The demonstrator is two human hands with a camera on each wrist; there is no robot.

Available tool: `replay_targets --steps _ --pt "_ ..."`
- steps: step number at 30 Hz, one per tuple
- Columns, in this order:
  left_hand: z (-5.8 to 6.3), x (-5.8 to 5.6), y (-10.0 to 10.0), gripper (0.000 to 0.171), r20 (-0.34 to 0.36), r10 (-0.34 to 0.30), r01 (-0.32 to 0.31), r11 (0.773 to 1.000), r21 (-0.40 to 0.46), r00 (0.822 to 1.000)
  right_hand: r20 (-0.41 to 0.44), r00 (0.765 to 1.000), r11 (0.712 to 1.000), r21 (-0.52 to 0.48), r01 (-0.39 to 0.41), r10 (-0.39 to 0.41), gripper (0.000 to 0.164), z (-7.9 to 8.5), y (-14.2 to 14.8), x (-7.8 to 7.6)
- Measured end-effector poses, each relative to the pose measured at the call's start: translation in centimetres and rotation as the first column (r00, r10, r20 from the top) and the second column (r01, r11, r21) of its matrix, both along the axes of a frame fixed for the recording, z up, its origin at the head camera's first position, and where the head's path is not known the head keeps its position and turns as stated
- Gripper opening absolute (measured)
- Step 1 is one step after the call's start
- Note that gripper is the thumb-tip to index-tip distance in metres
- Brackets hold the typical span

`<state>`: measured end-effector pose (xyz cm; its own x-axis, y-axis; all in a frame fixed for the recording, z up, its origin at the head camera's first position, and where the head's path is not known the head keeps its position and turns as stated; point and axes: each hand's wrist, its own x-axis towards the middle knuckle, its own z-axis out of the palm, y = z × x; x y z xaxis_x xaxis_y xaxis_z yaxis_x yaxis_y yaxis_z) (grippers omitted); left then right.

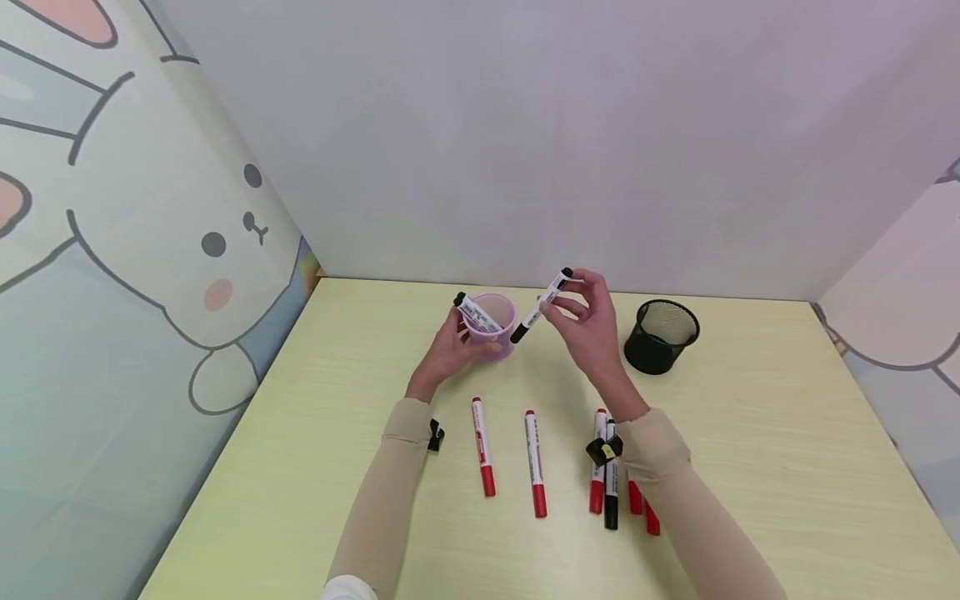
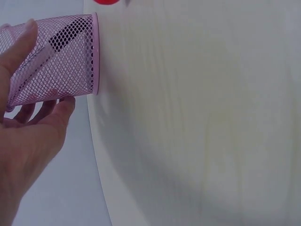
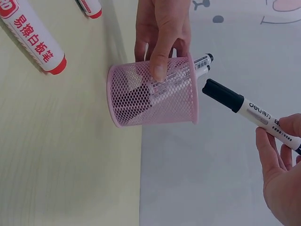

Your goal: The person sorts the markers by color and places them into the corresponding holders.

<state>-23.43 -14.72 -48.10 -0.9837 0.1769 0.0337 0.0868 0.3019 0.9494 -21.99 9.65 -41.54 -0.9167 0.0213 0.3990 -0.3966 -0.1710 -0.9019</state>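
Note:
My left hand (image 1: 448, 354) grips a pink mesh pen cup (image 1: 498, 348) near the back edge of the table, its thumb pressed on the mesh in the right wrist view. Black-capped whiteboard markers (image 1: 478, 315) lean inside, their ends sticking out past the rim. To the right of the cup, my right hand (image 1: 591, 325) pinches another black whiteboard marker (image 1: 542, 307) between thumb and fingers. That marker slants, cap end down, close to the cup's rim but apart from it. Its cap (image 3: 223, 95) faces the cup in the right wrist view.
A black mesh pen cup (image 1: 652, 348) stands to the right of my right hand. Two red markers (image 1: 483, 447) lie apart between my forearms. Several more red ones and a black marker (image 1: 611, 487) lie by the right forearm, partly covered by it. A wall rises behind the table.

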Motion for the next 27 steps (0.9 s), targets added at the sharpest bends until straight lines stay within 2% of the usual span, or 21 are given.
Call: replay_targets --steps 6,15,27 --pt "0.0 0.0 -0.1 0.094 0.000 -0.005 0.005 1.000 -0.002 1.000 -0.057 0.998 0.999 -0.039 0.014 -0.016 0.053 0.4 -0.8 -0.5" --pt "-0.1 -0.2 0.0 0.091 -0.008 -0.008 0.008 1.000 0.029 1.000 -0.101 0.995 0.998 -0.062 -0.017 0.011 0.054 0.9 -2.0 -1.1" --pt "0.0 0.0 0.0 0.092 -0.012 -0.001 0.001 1.000 0.013 1.000 -0.106 0.993 0.996 0.078 -0.044 0.052 0.053 0.2 -3.2 -1.9"
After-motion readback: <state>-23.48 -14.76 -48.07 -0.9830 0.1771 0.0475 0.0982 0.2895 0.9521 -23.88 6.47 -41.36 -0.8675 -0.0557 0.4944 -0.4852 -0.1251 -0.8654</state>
